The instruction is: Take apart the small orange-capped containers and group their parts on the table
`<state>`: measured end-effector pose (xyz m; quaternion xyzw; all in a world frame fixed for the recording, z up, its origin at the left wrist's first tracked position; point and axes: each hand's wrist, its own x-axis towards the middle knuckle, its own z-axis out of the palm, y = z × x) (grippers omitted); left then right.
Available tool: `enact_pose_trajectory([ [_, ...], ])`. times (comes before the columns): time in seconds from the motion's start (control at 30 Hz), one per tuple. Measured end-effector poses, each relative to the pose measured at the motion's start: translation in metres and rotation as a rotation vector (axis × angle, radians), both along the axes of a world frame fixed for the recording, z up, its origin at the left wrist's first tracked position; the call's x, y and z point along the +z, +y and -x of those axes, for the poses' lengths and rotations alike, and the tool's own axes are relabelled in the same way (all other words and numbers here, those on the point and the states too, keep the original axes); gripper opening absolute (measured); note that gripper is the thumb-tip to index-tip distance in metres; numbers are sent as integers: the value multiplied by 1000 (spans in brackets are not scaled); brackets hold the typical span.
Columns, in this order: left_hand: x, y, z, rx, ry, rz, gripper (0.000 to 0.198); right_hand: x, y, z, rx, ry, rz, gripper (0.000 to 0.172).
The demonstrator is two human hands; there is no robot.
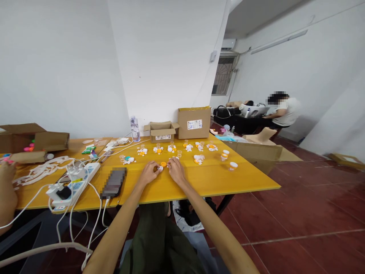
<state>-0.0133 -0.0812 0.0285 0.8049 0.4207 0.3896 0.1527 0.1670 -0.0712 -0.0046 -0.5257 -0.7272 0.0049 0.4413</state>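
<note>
My left hand (149, 172) is closed in a pinch on a small white round plastic part (161, 168) just above the wooden table. My right hand (176, 169) is beside it, fingers bent together; what its fingertips hold, if anything, is too small to make out. An orange toothed plastic disc (163, 164) lies between the two hands. Just beyond my right hand stands a small clear cup (179, 153). Farther back lie several little heaps of white and orange parts with clear cups, such as this heap (159, 150). One heap has a teal ring (127, 158).
White-capped clear containers (233, 166) stand at the right, two stacked (225, 155). A phone (113, 183), cables and a power strip (76, 187) lie left. Cardboard boxes (194, 123) and a bottle (135, 128) stand behind. Another person's hand (7, 171) is far left; a person (286, 110) sits far right.
</note>
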Motion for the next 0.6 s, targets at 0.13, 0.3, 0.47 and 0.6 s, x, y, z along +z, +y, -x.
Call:
enact_pose_trajectory([
  [0.13,-1,3,1,10,2,10,5,0,0,-1,-26,12,25,15],
  [0.3,-2,5,2,7,-12,38,4,0,2,-1,-7,15,10,17],
  [0.47,-1,5,2,-17,-62,68,5,2,0,0,-9,20,3,16],
  [0.6,-1,5,2,-49,-113,93,6,4,-2,1,-5,19,3,17],
])
